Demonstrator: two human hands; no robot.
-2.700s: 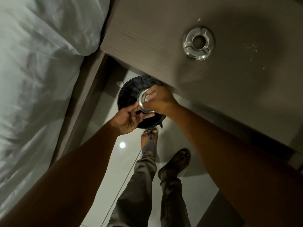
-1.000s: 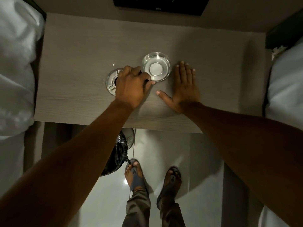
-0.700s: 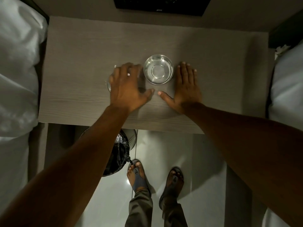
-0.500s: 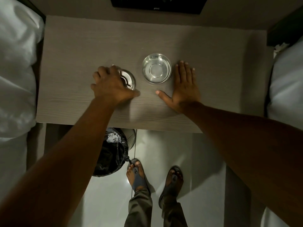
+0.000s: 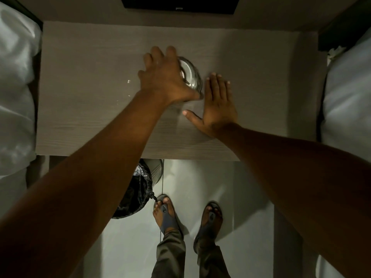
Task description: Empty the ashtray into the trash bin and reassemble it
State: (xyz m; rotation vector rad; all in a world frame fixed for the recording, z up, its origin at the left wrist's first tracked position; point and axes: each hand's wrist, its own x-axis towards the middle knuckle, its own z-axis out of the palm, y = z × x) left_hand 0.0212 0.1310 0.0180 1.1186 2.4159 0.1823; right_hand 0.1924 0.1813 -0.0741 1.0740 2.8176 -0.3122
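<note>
On table (image 5: 80, 117), left hand (image 5: 164, 77) clasping ashtray (image 5: 191, 75); right hand (image 5: 216, 105) flat, empty.

Wooden table (image 5: 80, 109), white pillows (image 5: 16, 97) either side, sandalled feet (image 5: 166, 213) on pale floor (image 5: 200, 181)

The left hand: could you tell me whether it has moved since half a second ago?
Yes. The left hand has moved right along the table, now over the bowl beside the flat right hand.
</note>
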